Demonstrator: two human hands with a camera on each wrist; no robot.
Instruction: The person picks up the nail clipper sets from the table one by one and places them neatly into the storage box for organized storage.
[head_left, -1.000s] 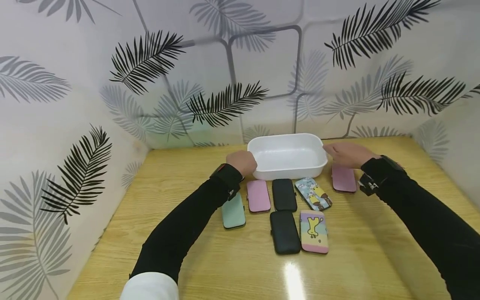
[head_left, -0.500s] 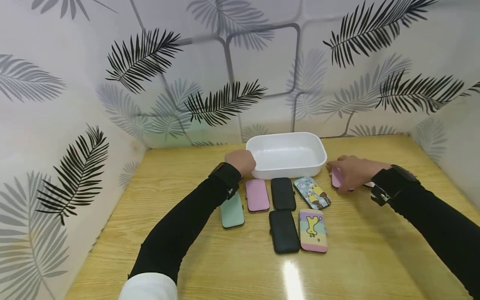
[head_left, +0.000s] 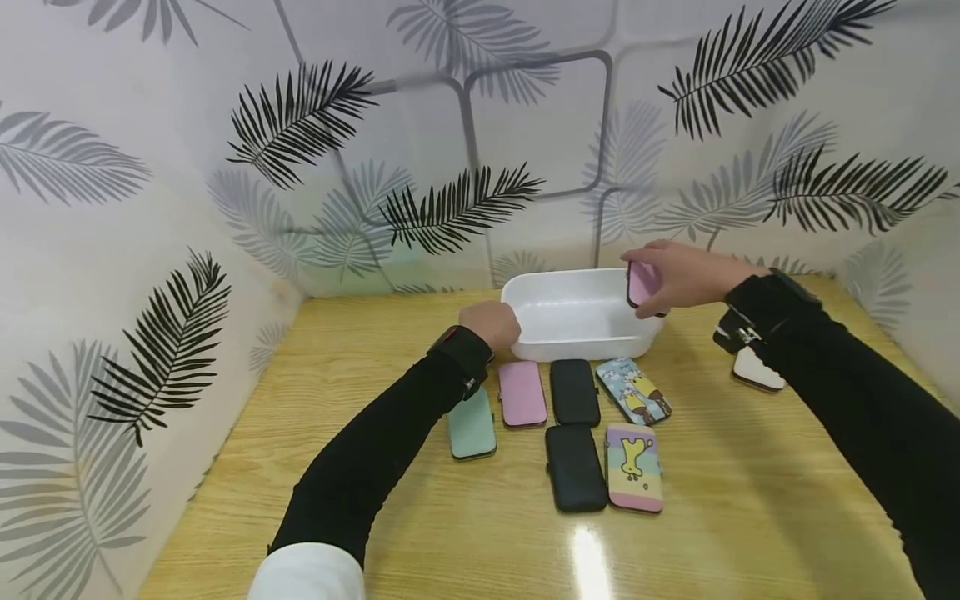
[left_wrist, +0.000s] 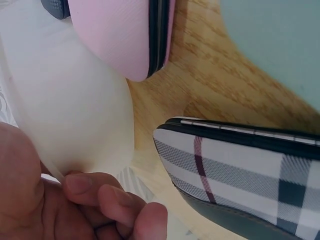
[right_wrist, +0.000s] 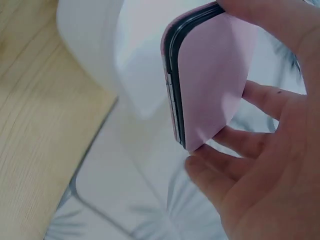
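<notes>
My right hand (head_left: 686, 273) grips a pink hinged clasp case (head_left: 643, 282) by its edges, raised over the right end of a white plastic basin (head_left: 585, 348). In the right wrist view the case (right_wrist: 215, 80) stands on edge between thumb and fingertips, its metal hinge showing. My left hand (head_left: 490, 324) is at the basin's left end; the left wrist view shows its thumb and curled fingers pinching the rim. Beside that hand lies a plaid case (left_wrist: 240, 175), which the left arm hides in the head view. The visible inside of the basin holds nothing.
In front of the basin lie a green case (head_left: 472, 427), another pink case (head_left: 522, 393), two black cases (head_left: 574, 392), a blue giraffe-print case (head_left: 633, 390) and a striped giraffe case (head_left: 634, 467). A white case (head_left: 757, 368) sits under the right forearm. A leaf-patterned wall stands behind.
My right hand came down on the pink case right of the basin, took hold of it, and lifted it up and left over the basin. The left hand kept its place on the rim.
</notes>
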